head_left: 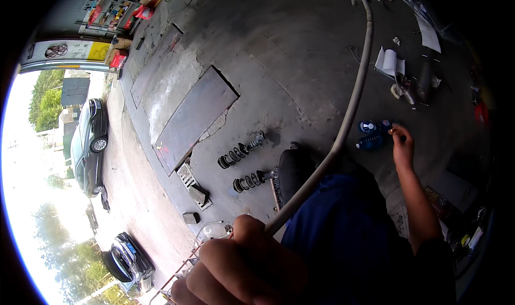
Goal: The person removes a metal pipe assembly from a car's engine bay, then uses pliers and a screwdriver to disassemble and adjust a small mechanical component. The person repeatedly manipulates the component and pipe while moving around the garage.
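Close to the camera at the bottom, my left hand point(236, 262) is wrapped round one end of a long, bent grey sway bar point(358, 90). From the fist, the bar rises up and to the right across the view to a flattened end at the top. My right hand point(403, 149), on the right, has its fingers curled in toward the thumb. Whether anything sits in that pinch is too small to make out. Beside its fingertips, two blue bottles point(370, 141) lie in shade on the floor.
Two coil-spring struts point(234, 157) lie on the floor left of my knee. Beyond them are a metal floor plate point(199, 114), a grate point(188, 177) and dark blocks point(191, 217). White paper point(390, 62) and parts litter the upper right. Outside stand two cars point(87, 147).
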`<state>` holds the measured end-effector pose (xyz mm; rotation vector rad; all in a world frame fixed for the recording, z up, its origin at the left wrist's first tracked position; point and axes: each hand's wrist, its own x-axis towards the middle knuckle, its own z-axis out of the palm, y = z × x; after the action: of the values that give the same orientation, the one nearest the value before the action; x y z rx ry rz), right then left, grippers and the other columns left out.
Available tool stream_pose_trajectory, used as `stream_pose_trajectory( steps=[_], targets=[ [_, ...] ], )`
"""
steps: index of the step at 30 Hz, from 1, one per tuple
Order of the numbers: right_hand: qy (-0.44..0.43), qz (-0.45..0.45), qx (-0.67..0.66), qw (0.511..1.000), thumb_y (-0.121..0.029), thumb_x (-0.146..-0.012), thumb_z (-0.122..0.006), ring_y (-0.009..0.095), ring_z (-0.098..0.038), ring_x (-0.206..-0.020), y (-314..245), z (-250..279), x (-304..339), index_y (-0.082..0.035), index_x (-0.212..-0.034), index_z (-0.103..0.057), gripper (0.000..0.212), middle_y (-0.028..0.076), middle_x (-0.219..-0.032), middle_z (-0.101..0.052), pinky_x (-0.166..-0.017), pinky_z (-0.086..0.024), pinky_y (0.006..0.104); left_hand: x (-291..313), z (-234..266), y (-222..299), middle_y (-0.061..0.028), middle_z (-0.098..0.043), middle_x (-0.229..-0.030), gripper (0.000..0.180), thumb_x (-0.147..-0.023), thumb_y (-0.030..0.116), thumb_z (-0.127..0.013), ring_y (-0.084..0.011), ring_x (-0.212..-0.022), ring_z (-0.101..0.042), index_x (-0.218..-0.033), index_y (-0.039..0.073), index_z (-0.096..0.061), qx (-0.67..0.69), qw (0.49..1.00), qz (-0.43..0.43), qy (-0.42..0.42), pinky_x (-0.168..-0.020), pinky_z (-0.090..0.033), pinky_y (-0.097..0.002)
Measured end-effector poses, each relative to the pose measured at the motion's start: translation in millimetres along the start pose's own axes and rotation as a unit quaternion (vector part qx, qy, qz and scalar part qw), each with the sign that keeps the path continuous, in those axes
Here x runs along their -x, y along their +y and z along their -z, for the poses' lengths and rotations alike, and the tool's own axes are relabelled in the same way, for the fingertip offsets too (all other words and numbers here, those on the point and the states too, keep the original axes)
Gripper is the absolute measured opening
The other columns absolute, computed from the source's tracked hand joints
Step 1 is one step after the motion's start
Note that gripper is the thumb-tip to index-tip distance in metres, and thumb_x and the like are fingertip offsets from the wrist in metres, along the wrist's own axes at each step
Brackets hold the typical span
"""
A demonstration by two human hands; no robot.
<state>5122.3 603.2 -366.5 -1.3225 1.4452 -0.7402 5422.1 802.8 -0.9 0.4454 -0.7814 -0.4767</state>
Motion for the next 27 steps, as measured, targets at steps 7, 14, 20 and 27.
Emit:
stream_pose_trajectory(
  steps=[7,14,20,27],
  targets=[
    [0.117,-0.038,-0.026,0.992,-0.01,-0.104,-0.059,0.02,-0.069,-0.112,24,-17,31,0.001,-0.126,-0.069,0.026,0.012,-0.116,-0.073,-0.103,-0.051,0.0344,-65,25,-60,0.0002,-0.052,-0.077,0.025,-0.106,0.02,-0.058,-0.0164,-0.079,-0.055,-0.086,0.014,-0.044,-0.092,0.991,0.076,0.056,-0.086,-0.046,-0.0316],
    [0.24,-0.11,0.021,0.964,-0.019,-0.104,-0.063,0.024,-0.071,-0.106,34,-74,98,-0.003,-0.128,-0.069,0.029,0.015,-0.119,-0.074,-0.089,-0.056,0.0399,-103,231,-203,-0.0096,-0.063,-0.099,0.028,-0.111,0.031,-0.045,-0.0233,-0.095,-0.06,-0.11,0.004,-0.054,-0.021,0.939,0.333,0.079,-0.086,-0.05,-0.0363],
    [0.202,-0.178,-0.029,0.963,-0.01,-0.102,-0.066,0.019,-0.072,-0.107,108,-152,108,0.0,-0.126,-0.068,0.026,0.011,-0.112,-0.074,-0.094,-0.054,0.0325,-37,407,-316,-0.0044,-0.069,-0.1,0.013,-0.104,0.005,-0.06,-0.023,-0.089,-0.063,-0.116,0.001,-0.062,-0.015,0.844,0.499,0.196,-0.081,-0.052,-0.0392],
    [0.173,-0.214,-0.096,0.957,-0.003,-0.104,-0.063,0.019,-0.072,-0.11,272,-229,43,0.001,-0.127,-0.067,0.023,0.011,-0.115,-0.075,-0.1,-0.053,0.0305,105,469,-442,-0.0042,-0.068,-0.103,0.032,-0.116,0.038,-0.047,-0.0164,-0.086,-0.061,-0.112,0.011,-0.064,-0.215,0.804,0.501,0.237,-0.074,-0.044,-0.032]
  ],
)
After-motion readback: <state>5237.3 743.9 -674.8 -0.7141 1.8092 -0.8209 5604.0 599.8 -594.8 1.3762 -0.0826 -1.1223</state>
